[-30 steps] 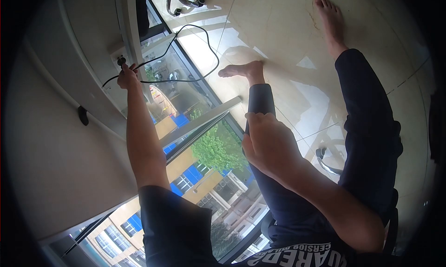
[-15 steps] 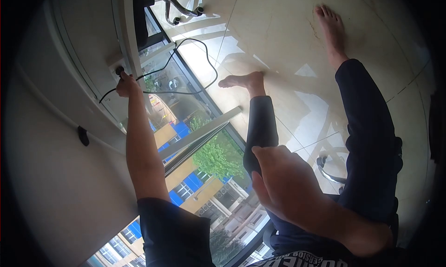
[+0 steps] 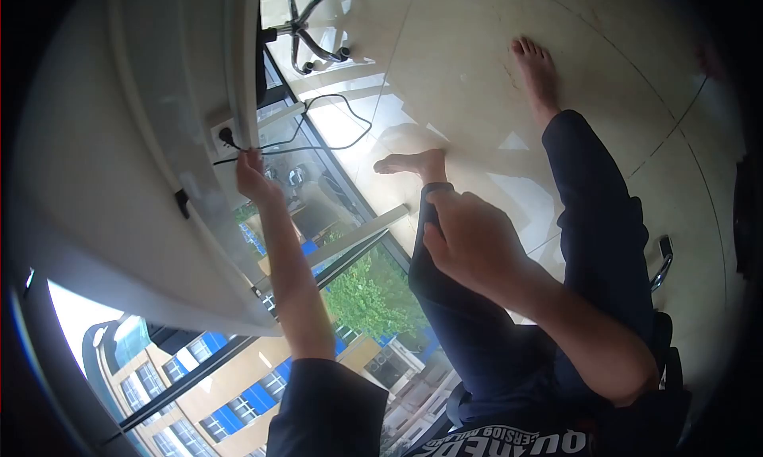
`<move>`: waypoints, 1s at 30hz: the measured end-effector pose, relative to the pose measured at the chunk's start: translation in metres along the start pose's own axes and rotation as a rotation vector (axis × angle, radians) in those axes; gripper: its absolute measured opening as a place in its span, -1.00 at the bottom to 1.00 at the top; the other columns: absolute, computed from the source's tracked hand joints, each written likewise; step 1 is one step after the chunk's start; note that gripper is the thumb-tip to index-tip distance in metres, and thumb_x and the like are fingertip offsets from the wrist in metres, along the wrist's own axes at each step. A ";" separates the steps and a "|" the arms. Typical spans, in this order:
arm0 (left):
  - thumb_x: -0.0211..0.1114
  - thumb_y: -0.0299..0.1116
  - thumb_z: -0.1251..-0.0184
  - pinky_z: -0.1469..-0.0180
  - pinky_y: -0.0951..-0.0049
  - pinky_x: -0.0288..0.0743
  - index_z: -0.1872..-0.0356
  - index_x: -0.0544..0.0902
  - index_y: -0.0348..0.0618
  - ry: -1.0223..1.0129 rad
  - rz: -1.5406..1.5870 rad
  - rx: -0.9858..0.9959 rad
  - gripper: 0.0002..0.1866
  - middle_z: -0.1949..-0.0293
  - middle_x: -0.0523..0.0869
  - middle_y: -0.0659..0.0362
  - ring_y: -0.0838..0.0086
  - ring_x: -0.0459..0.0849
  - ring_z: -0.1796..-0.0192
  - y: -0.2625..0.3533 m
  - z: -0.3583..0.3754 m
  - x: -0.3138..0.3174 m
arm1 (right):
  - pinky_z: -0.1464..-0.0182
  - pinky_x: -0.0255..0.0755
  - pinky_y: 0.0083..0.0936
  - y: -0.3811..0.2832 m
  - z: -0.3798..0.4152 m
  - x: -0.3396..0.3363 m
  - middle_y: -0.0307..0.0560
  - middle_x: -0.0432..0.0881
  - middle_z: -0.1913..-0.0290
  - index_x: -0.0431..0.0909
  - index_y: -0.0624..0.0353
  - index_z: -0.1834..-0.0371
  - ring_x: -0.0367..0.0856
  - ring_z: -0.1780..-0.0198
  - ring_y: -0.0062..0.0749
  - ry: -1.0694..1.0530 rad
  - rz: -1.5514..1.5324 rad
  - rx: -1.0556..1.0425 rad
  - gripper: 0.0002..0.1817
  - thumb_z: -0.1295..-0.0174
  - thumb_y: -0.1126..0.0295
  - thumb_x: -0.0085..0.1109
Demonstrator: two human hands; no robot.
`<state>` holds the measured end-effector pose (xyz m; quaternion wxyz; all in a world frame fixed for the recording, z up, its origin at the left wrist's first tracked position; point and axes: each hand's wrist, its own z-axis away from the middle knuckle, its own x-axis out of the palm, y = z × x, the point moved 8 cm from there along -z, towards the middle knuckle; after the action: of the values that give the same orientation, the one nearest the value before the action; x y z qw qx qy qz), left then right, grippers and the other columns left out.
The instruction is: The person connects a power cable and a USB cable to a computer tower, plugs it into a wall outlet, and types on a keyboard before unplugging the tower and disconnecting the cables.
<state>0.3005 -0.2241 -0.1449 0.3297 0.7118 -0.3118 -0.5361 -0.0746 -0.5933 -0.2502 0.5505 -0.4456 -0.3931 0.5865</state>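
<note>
A black plug [image 3: 227, 136] sits in a white wall socket [image 3: 218, 141] on the pale panel at the left. Just below and right of it, my left hand [image 3: 261, 179] is closed, its fingertips pinched at the black cable [image 3: 346, 145]. The cable loops to the right, over the window edge and floor. My right hand [image 3: 477, 238] is held over my left leg [image 3: 457, 306], its fingers curled in with nothing visible in them.
A chrome chair base [image 3: 298, 32] on casters stands at the upper left of the tiled floor [image 3: 461, 67]. Large windows show a tree [image 3: 369, 294] and buildings outside. A white frame bar [image 3: 358, 238] crosses the glass. My bare feet rest on the floor.
My left hand has come off the plug and moved down and right to the cable. The plug stays in the socket. The view has shifted, showing more window at the lower left.
</note>
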 end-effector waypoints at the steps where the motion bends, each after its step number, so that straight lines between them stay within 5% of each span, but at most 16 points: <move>1: 0.16 -0.52 -0.61 -0.42 0.27 0.59 -0.56 0.38 -0.25 -0.033 0.290 -0.265 -0.46 -0.38 0.65 -0.05 0.17 0.67 -0.39 0.017 0.048 0.021 | 0.01 0.59 0.03 0.006 -0.001 0.004 0.24 0.70 0.27 0.57 0.29 -0.11 0.72 0.18 0.19 0.019 -0.002 0.004 -0.65 -0.37 0.30 0.22; 3: 0.10 -0.63 -0.55 -0.56 -0.02 0.46 -0.58 0.38 -0.08 -0.061 0.825 -0.374 -0.40 -0.55 0.46 0.01 0.03 0.47 -0.56 0.068 0.121 0.048 | -0.04 0.58 0.05 0.014 -0.001 0.010 0.28 0.74 0.22 0.59 0.31 -0.12 0.74 0.10 0.21 -0.021 0.003 0.054 -0.64 -0.38 0.29 0.18; 8: 0.17 -0.62 -0.44 -0.67 -0.06 0.27 -0.57 0.35 -0.10 -0.287 1.484 -0.311 -0.33 -0.56 0.44 -0.01 0.01 0.35 -0.63 0.126 0.171 0.039 | -0.14 0.60 -0.06 0.034 0.012 0.023 0.21 0.79 0.07 0.62 0.30 -0.14 0.78 -0.02 0.12 -0.070 0.026 0.111 -0.62 -0.38 0.28 0.23; 12: 0.36 -0.41 -0.37 -0.65 -0.13 0.24 -0.51 0.41 -0.22 -0.270 1.600 -0.509 -0.32 -0.51 0.46 -0.06 -0.01 0.36 -0.61 0.152 0.179 0.049 | -0.19 0.59 -0.11 0.043 0.021 0.022 0.18 0.81 0.01 0.61 0.29 -0.18 0.79 -0.07 0.06 -0.132 0.063 0.155 -0.63 -0.42 0.29 0.24; 15: 0.29 -0.08 -0.47 -0.68 -0.08 0.23 -0.50 0.40 -0.28 -0.196 1.639 -0.426 -0.30 -0.45 0.54 -0.09 0.09 0.42 -0.58 0.147 0.169 0.045 | 0.13 0.69 0.04 0.049 0.025 0.020 0.32 0.72 0.38 0.58 0.46 0.05 0.79 0.32 0.18 0.079 0.106 -0.065 -0.71 -0.26 0.45 0.11; 18: 0.25 0.17 -0.51 -0.65 -0.16 0.25 -0.41 0.48 -0.25 -0.161 1.701 -0.334 -0.27 -0.38 0.60 -0.06 0.08 0.47 -0.54 0.136 0.157 0.050 | 0.15 0.69 0.04 0.048 0.027 0.018 0.32 0.71 0.41 0.59 0.44 0.14 0.79 0.33 0.18 0.132 0.077 -0.091 -0.76 -0.28 0.45 0.11; 19: 0.29 0.03 -0.49 -0.63 -0.19 0.26 -0.38 0.52 -0.23 -0.132 1.765 -0.352 -0.37 -0.35 0.61 -0.05 0.05 0.48 -0.52 0.134 0.155 0.049 | 0.16 0.68 0.03 0.043 0.027 0.015 0.32 0.71 0.42 0.59 0.44 0.14 0.78 0.34 0.18 0.156 0.073 -0.110 -0.77 -0.28 0.46 0.11; 21: 0.37 -0.26 -0.46 -0.59 -0.23 0.28 -0.30 0.60 -0.21 -0.070 1.908 -0.390 -0.54 -0.30 0.65 -0.03 0.01 0.50 -0.48 0.132 0.152 0.056 | -0.09 0.63 -0.06 0.042 0.021 0.026 0.25 0.77 0.15 0.62 0.35 -0.07 0.79 0.06 0.10 -0.070 0.081 0.087 -0.66 -0.38 0.30 0.19; 24: 0.28 0.21 -0.55 -0.59 -0.20 0.32 -0.26 0.59 -0.22 -0.067 2.100 -0.438 -0.35 -0.28 0.67 -0.02 0.08 0.56 -0.45 0.140 0.154 0.067 | -0.22 0.60 -0.07 0.043 0.016 0.037 0.24 0.79 0.02 0.62 0.30 -0.22 0.78 -0.08 0.09 -0.177 0.125 0.165 -0.55 -0.42 0.20 0.21; 28: 0.32 0.08 -0.55 -0.53 -0.19 0.40 -0.26 0.59 -0.21 -0.128 2.007 -0.427 -0.43 -0.26 0.68 -0.01 0.09 0.59 -0.43 0.133 0.148 0.064 | -0.24 0.60 -0.10 0.026 -0.003 0.049 0.20 0.79 -0.05 0.64 0.20 -0.30 0.78 -0.09 0.05 -0.212 0.163 0.122 -0.56 -0.45 0.23 0.17; 30: 0.32 0.07 -0.55 -0.52 -0.17 0.41 -0.27 0.59 -0.21 -0.129 1.974 -0.413 -0.43 -0.26 0.68 -0.02 0.09 0.59 -0.42 0.127 0.144 0.059 | -0.08 0.68 -0.14 -0.005 -0.020 0.040 0.15 0.80 0.18 0.67 0.27 -0.05 0.81 0.14 0.06 0.147 -0.022 -0.159 -0.69 -0.37 0.30 0.21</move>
<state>0.1633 -0.3652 -0.1063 0.7251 0.0345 -0.6797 -0.1047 -0.0539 -0.5535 -0.2552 0.5472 -0.5252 -0.4018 0.5131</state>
